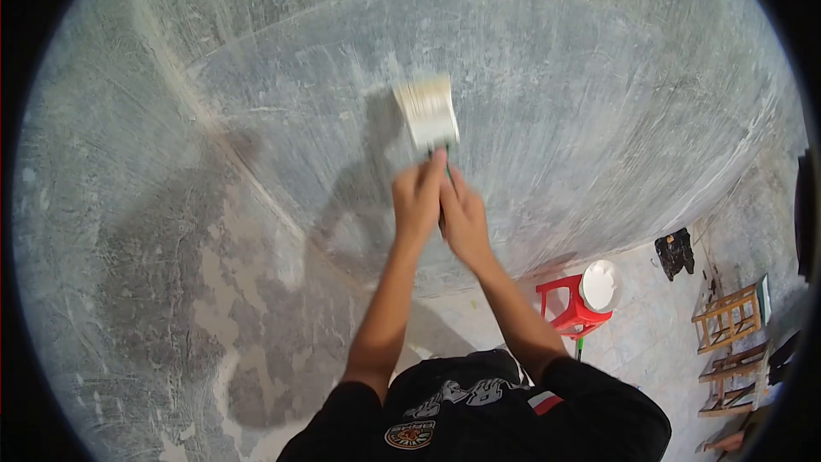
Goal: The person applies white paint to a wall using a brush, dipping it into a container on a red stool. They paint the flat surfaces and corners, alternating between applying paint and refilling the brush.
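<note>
Both of my hands are wrapped around the handle of one wide paintbrush (430, 115), held out at the middle of the view. Its pale bristles point up and lie against or very near the grey wall (547, 77); exact contact is hard to tell. My left hand (417, 201) grips the handle from the left side. On the other side, my right hand (462, 214) closes around it, with a finger or thumb reaching toward the brush head. Most of the handle is hidden by my fingers. Whitish vertical streaks cover the wall around the bristles.
A red plastic stool (571, 316) at the lower right bears a white bucket (599, 284). Beyond it a crumpled black bag (676, 254) lies on the floor. Wooden stools (727, 321) stand at the far right. A wall corner (248, 180) runs down the left.
</note>
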Action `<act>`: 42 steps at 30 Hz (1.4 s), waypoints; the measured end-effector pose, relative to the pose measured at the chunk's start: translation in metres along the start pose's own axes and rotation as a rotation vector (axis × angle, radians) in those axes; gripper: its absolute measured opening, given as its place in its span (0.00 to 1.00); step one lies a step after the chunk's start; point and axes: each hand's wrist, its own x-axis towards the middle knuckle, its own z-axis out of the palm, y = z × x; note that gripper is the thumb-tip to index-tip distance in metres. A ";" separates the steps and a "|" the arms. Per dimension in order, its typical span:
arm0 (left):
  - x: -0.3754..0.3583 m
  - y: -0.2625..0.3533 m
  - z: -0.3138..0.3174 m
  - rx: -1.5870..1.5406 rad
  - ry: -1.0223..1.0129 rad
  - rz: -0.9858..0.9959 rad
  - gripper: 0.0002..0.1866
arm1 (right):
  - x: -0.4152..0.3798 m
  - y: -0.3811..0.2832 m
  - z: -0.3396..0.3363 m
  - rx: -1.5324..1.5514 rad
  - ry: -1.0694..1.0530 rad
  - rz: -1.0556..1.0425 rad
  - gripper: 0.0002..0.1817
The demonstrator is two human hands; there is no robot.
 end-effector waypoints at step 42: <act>0.030 0.016 -0.016 0.344 0.003 0.284 0.25 | 0.016 0.010 0.042 -0.177 0.237 -0.419 0.20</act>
